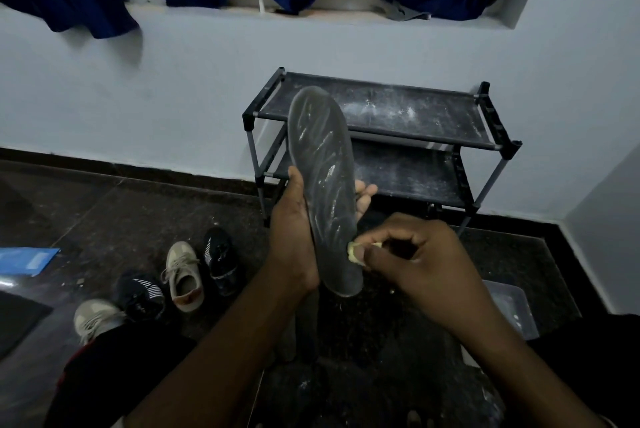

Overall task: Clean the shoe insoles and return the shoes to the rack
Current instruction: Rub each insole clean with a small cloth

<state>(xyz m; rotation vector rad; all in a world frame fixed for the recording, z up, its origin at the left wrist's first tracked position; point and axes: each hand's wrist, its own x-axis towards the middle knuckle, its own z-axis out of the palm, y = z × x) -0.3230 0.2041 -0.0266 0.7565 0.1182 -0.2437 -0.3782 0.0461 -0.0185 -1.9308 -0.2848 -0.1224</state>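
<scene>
Seen from the head. The left hand [294, 230] grips a grey insole [322, 168] upright, with the thumb on its left edge and the fingertips showing past its right. The right hand [419, 254] pinches a small yellow wad [354, 252] against the insole's lower right edge. Beyond, we note the two-tier black rack [415, 109], dusted white, at the far wall [207, 98]. At near left on the dark floor [138, 206] lie the far black shoe [220, 254], far beige shoe [183, 275], near black shoe [142, 292] and near beige shoe [93, 316]. A clear tub [509, 303] sits near right.
</scene>
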